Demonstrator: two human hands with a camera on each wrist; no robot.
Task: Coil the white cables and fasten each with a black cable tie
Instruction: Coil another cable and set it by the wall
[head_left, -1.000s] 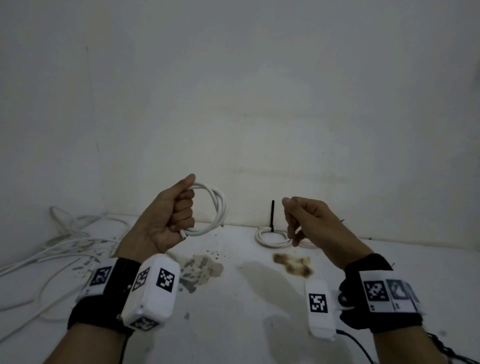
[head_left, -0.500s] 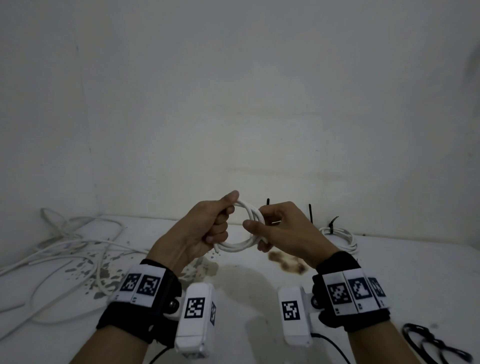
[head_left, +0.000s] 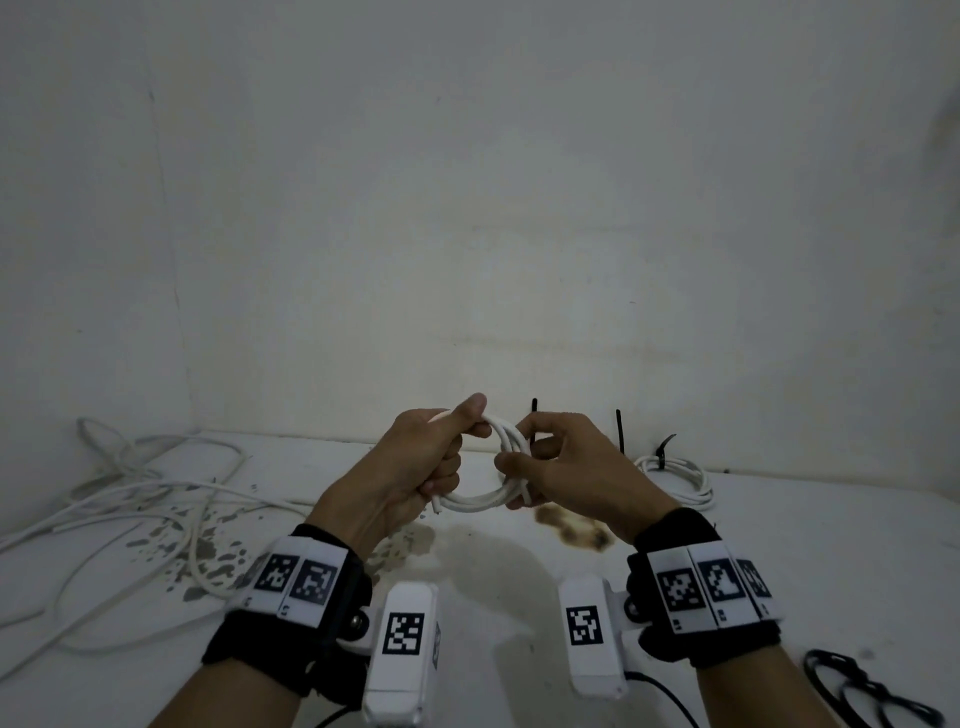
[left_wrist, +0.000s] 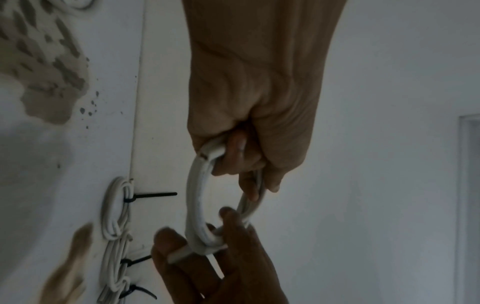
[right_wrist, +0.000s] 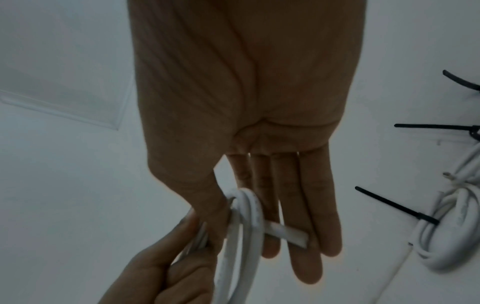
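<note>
A small coil of white cable (head_left: 483, 503) hangs in the air between both hands, above the white table (head_left: 519, 582). My left hand (head_left: 460, 441) grips its left side, fingers curled through the loop and thumb on top. My right hand (head_left: 514, 447) pinches the right side between thumb and fingers. The left wrist view shows the coil (left_wrist: 197, 205) with a loose cable end sticking out at the right hand (left_wrist: 207, 246). In the right wrist view the thumb presses the coil (right_wrist: 249, 216) against fairly straight fingers (right_wrist: 306, 236). No black tie is on this coil.
Tied white coils (head_left: 680, 475) with upright black cable ties (head_left: 619, 431) lie by the back wall, right of the hands. Loose white cables (head_left: 130, 493) sprawl over the left of the table. A black looped object (head_left: 857, 691) lies at front right. Brown stains (head_left: 571, 530) mark the middle.
My right hand, free a second ago, has come over to the coil and taken hold of its right side. The left hand has carried the coil right, toward the middle.
</note>
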